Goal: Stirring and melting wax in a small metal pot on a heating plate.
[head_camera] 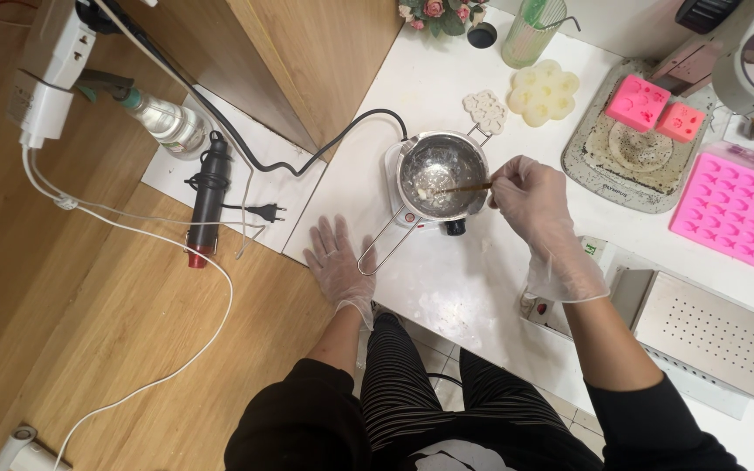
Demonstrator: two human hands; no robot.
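Stirring metal pot (pixel 443 174) with right hand (pixel 530 199), left hand (pixel 338 258) flat beside handle

The far end of the thin stirring stick (pixel 464 187) is hidden inside the right hand (pixel 530 202), so the grip on it cannot be made out. The metal pot (pixel 443 174) covers most of the small hot plate (pixel 412 218) beneath it. The pale lumps in the pot are too small to identify. The pink mould (pixel 735 209) and the perforated metal tray (pixel 717 336) are cut off by the right edge, the flowers (pixel 436 12) by the top.
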